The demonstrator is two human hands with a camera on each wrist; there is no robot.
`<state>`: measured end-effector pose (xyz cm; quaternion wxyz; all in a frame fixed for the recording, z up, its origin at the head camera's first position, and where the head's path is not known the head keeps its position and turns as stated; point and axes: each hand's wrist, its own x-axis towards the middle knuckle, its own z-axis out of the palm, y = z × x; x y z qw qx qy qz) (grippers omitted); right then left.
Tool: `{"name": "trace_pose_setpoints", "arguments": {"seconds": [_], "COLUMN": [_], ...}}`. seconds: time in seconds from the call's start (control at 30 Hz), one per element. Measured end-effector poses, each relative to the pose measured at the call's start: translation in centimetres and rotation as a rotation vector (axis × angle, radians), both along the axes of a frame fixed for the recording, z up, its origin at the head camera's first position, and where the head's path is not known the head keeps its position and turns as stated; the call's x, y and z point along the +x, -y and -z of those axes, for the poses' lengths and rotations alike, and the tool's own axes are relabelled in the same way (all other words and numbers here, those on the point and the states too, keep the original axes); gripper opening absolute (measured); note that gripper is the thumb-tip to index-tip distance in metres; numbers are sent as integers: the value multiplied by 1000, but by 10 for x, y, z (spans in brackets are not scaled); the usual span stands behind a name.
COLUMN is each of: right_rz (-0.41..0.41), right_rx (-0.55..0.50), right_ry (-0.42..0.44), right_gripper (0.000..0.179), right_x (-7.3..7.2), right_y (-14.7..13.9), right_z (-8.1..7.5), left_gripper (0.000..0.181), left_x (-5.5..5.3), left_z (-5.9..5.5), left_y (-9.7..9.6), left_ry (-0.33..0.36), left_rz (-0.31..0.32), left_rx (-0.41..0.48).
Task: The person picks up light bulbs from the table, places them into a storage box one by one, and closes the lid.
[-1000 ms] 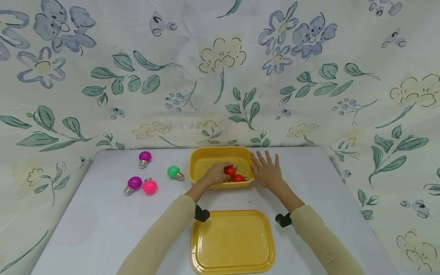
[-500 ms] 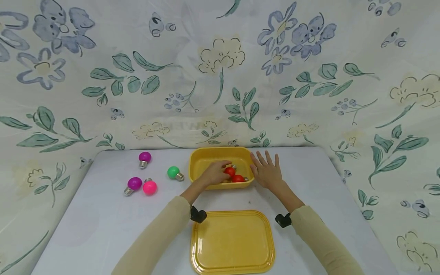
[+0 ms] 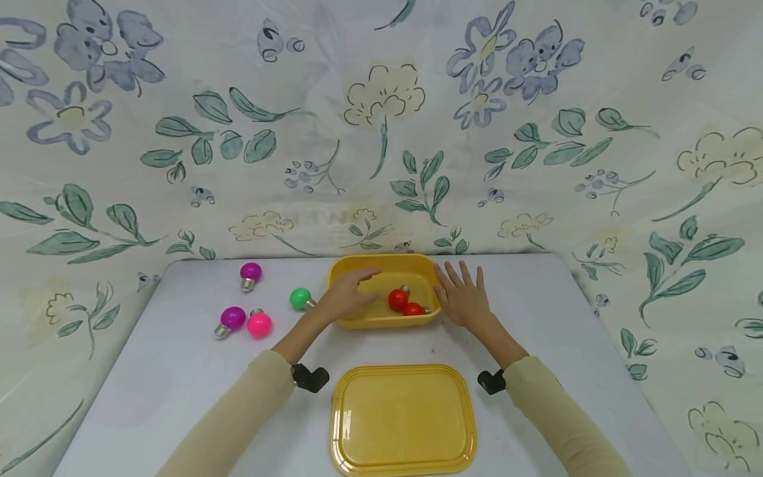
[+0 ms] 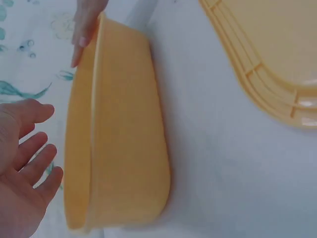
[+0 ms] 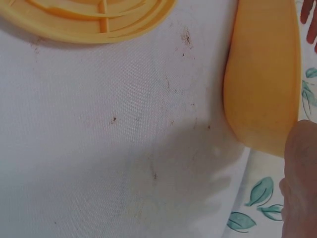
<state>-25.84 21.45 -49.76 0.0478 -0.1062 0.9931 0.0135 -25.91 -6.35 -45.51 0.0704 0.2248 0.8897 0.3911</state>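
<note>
Over the left end of a yellow plastic box (image 3: 389, 324) is my left hand (image 3: 348, 295), thumb and fingers spread apart with nothing between them. Two red light bulbs (image 3: 398, 299) lie inside the box towards its right front. At the box's right end my right hand (image 3: 463, 298) rests against the rim with straight, spread fingers. In the left wrist view the left hand (image 4: 25, 158) is beside the box wall (image 4: 126, 134), palm showing and fingers slightly bent. Only part of the right hand (image 5: 301, 178) shows in the right wrist view.
A yellow lid (image 3: 403, 421) lies flat in front of the box. To the left on the white table are a green bulb (image 3: 300, 298), a pink bulb (image 3: 259, 325) and two purple bulbs (image 3: 233, 318). A floral cloth (image 3: 381, 132) hangs behind.
My left hand has let go of a red bulb in the box and moved left, its fingers opening. The right hand and the box have stayed in place.
</note>
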Motion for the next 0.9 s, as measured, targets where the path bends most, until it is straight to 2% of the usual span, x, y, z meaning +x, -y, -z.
{"name": "trace_pose_setpoints", "arguments": {"seconds": [0.17, 0.27, 0.43, 0.53, 0.67, 0.9], "right_rz": [3, 0, 1, 4, 7, 10], "right_rx": [0, 9, 10, 7, 11, 39], "right_ry": [2, 2, 0, 2, 5, -2], "right_gripper": [60, 60, 60, 60, 60, 61], "right_x": [-1, -1, 0, 0, 0, -1], "right_y": [1, 1, 0, 0, 0, 1], "right_z": [0, 0, -1, -1, 0, 0], "left_gripper": [48, 50, 53, 53, 52, 55], "left_x": [5, 9, 15, 20, 28, 44], "left_z": [-3, -5, -5, -4, 1, 10], "left_y": [29, 50, 86, 108, 135, 175], "left_ry": [-85, -97, -52, -53, -83, -41], "left_rz": [-45, -91, -181, -222, -275, -419], "left_rx": [2, -15, -42, -45, -38, -101]}}
